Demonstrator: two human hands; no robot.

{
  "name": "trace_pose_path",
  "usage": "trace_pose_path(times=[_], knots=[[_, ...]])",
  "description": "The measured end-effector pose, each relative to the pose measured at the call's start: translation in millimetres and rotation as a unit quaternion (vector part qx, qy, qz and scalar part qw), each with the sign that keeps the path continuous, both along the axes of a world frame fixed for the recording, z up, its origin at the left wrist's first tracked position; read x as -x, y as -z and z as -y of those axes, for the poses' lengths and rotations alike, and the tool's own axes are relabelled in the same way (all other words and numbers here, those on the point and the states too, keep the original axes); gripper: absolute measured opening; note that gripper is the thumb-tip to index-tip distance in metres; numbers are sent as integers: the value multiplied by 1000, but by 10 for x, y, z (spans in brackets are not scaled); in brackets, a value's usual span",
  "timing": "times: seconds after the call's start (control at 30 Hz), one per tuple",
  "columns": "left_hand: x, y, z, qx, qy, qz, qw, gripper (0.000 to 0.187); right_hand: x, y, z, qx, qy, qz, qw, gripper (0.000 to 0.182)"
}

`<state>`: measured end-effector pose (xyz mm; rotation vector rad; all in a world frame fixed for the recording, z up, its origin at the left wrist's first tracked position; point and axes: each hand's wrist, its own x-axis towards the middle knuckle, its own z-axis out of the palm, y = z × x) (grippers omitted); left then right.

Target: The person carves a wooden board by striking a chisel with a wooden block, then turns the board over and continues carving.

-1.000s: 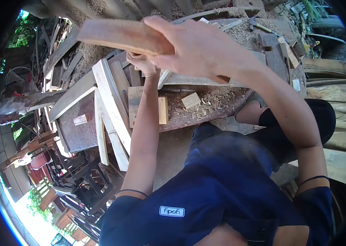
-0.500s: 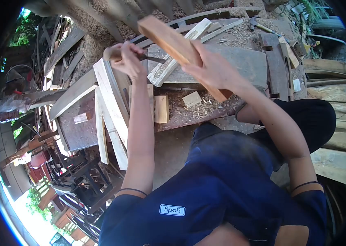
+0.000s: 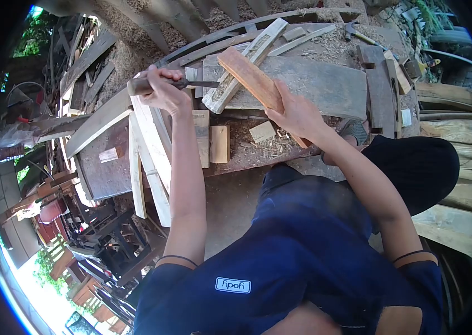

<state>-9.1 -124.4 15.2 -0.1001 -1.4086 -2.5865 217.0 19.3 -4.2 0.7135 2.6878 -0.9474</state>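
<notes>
My left hand (image 3: 163,92) is wrapped round the wooden handle of a chisel (image 3: 202,84), whose blade points right. Its tip is by a pale timber piece (image 3: 227,89) with a long recess; contact is unclear. My right hand (image 3: 297,114) grips a thick reddish-brown wooden block (image 3: 250,75), slanting up and left over the pale piece and a wide grey board (image 3: 325,86). The block's far end is to the right of the chisel blade, apart from the handle.
Long pale boards (image 3: 152,134) lean at the bench's left side. Small offcuts (image 3: 261,132) and shavings lie near the front edge. A hammer (image 3: 361,36) rests at the back right, beside dark notched timber (image 3: 378,89). Stacked planks (image 3: 451,134) stand far right.
The block in my right hand has come down and to the right. My left hand has shifted slightly left and down with the chisel, whose blade now points more level.
</notes>
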Motion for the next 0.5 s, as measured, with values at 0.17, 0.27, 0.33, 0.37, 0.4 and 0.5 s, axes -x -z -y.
trace_pose_path(times=[0.17, 0.27, 0.33, 0.37, 0.4, 0.5], knots=[[-71, -1, -176, 56, 39, -44, 997, 14, 5, -9, -4, -2, 7, 25, 1000, 79], [-98, 22, -260, 76, 61, -64, 993, 14, 2, -30, -1, 10, 4, 41, 999, 81], [-106, 29, -321, 114, 69, -69, 989, 15, 13, -19, -25, 29, 4, 7, 1000, 81], [-120, 33, -341, 110, 82, -68, 988, 14, 63, -5, -57, 30, 6, 5, 1000, 81], [-130, 28, -376, 110, 84, -68, 988, 14, 140, -52, -107, 79, 25, -43, 996, 78], [-177, 81, -324, 163, 83, -69, 981, 19, 385, -720, -76, 111, 21, -182, 977, 77]])
